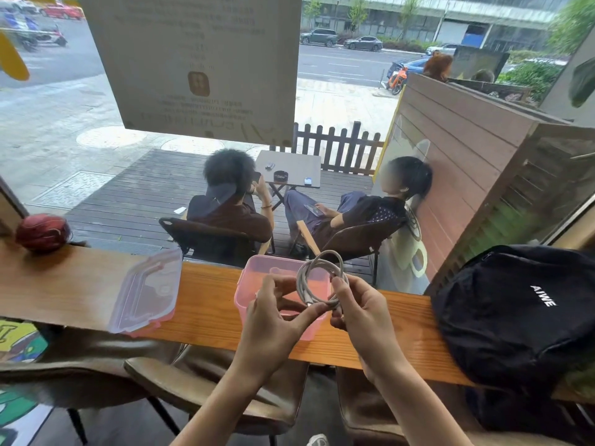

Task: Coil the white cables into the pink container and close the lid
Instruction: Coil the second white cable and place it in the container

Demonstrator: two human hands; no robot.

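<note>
Held up over the pink container (244, 296), between both hands: a white cable (317, 278) wound into a loose ring of several turns. Left hand (273, 320) closed on the bottom of the ring, thumb and forefinger pinching the strands together. Right hand (362, 312) closed on the same bunch from the other side, fingers curled round it. Ring standing upright above the open container, not touching it as far as can be told.

Below, a long wooden table (206, 310) running along a window. Container near the table's middle; clear lid (148, 292) lying flat to its left, well apart, one corner overhanging the near edge. Black backpack (521, 310) at the right end, a red ball-like thing (43, 231) at the far left. Brown chairs (206, 381) tucked under the table. Through the glass: a deck, two seated people, a street with cars.

Cable ends lost among the fingers; plugs hard to make out. Container's near wall partly hidden by the hands.
</note>
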